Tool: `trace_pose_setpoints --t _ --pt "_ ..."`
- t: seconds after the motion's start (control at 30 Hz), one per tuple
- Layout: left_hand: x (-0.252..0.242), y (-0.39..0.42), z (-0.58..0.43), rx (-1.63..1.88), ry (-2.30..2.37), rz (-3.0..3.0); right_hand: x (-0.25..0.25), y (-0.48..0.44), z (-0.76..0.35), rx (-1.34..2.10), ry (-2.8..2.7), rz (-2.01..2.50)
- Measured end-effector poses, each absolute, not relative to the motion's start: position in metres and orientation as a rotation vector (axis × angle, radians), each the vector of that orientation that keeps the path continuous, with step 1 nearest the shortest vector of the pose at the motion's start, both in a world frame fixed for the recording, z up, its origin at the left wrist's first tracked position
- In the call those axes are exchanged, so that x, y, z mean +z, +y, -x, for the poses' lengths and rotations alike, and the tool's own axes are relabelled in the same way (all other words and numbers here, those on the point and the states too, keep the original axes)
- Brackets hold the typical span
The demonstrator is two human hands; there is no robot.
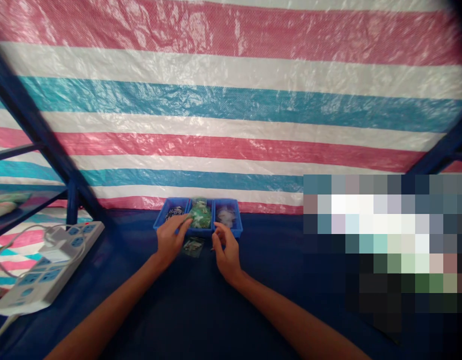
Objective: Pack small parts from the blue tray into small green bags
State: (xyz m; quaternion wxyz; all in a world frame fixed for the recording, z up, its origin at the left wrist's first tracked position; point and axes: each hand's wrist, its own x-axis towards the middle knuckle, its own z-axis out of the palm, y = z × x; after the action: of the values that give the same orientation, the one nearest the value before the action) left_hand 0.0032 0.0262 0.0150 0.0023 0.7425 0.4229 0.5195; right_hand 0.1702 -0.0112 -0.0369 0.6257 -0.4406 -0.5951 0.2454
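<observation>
A blue tray (pixel 236 231) with three compartments stands at the back of the dark blue table. My left hand (pixel 170 242) reaches over its front left side. The thumb and forefinger come together at the edge of the green pieces (pixel 201 217) in the middle compartment; what they pinch, if anything, is hidden. Just in front of the right compartment is my right hand (pixel 227 252), its fingers curled and closed; any small item in them is too small to make out. Between my hands, a small clear bag (pixel 193 246) with little parts inside lies on the table.
Thin metal pieces (pixel 174 214) fill the left compartment, and translucent whitish pieces (pixel 226 216) the right. A white power strip (pixel 51 270) with cables and a plug sits at the left. Striped sheeting (pixel 231 115) hangs behind the table. A pixelated patch covers the right side.
</observation>
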Motion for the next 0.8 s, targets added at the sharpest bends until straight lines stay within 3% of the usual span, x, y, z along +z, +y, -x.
trace_pose_setpoints --t 0.2,0.5,0.8 --pt "0.041 0.056 -0.011 1.483 1.324 -2.398 -0.040 -0.009 -0.170 0.596 -1.340 1.017" --pt "0.035 0.083 -0.012 1.043 1.406 -2.510 -0.038 -0.009 -0.172 0.562 -1.387 1.003" --pt "0.022 0.105 -0.026 0.841 1.512 -2.629 -0.037 -0.009 -0.173 0.541 -1.439 1.008"
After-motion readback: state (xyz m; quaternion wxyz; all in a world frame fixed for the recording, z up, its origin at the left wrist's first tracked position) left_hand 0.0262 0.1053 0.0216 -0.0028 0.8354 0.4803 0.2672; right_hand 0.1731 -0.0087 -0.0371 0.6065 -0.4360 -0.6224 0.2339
